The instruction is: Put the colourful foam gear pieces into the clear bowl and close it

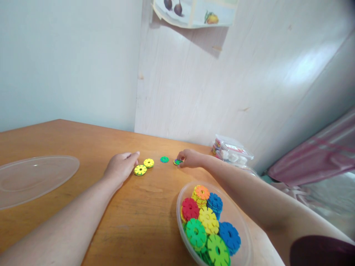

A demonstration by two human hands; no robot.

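My left hand [121, 169] rests on the table, its fingers loosely bent and slightly apart, with nothing visible in them. Just right of its fingertips lie two yellow notched discs, a nearer one [140, 170] and a farther one [149, 163]; the nearer one seems stacked on others. A green notched disc [164, 159] lies flat between my hands. Farther right, my right hand [190, 158] pinches at a small pile of interlocking discs [176, 162] on the table. Green and a bit of orange show there, while the fingers partly hide the rest.
A clear round tub [181, 225] of stacked coloured discs stands in front, under my right forearm. Its clear lid [55, 173] lies at the left. Clear plastic boxes [234, 149] sit at the back right. The table [91, 138] meets a wall behind; pink fabric [310, 155] hangs at right.
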